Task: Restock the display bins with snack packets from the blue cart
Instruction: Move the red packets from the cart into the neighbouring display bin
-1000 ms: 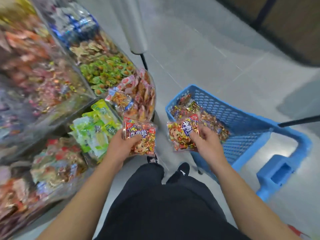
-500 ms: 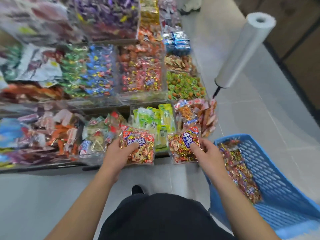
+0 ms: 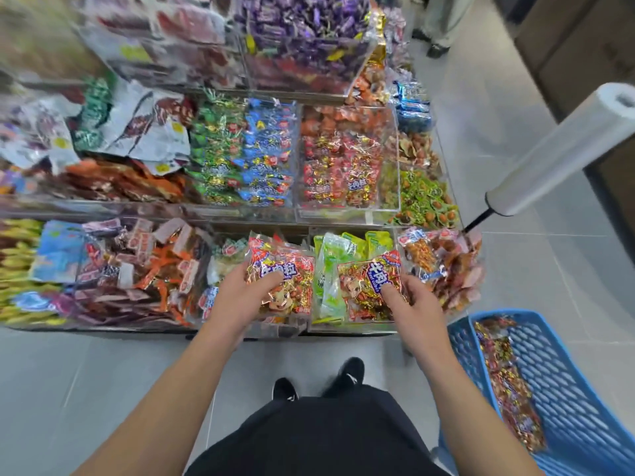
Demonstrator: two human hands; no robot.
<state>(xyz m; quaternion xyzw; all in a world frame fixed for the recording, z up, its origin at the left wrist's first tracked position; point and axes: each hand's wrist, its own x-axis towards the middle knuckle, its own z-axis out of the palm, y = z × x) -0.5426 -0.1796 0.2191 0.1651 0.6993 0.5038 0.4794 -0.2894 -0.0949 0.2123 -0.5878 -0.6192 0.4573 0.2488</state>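
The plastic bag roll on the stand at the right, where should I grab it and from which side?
Probably around the middle of the roll, fingers wrapping it from the aisle side. It is a long smooth cylinder tilted up to the right on a thin black rod, so a mid-body wrap looks steadier than the ends.

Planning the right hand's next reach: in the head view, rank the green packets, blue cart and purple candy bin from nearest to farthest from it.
From the right hand:
1. Green packets, just to its left.
2. Blue cart, lower right.
3. Purple candy bin, top shelf.
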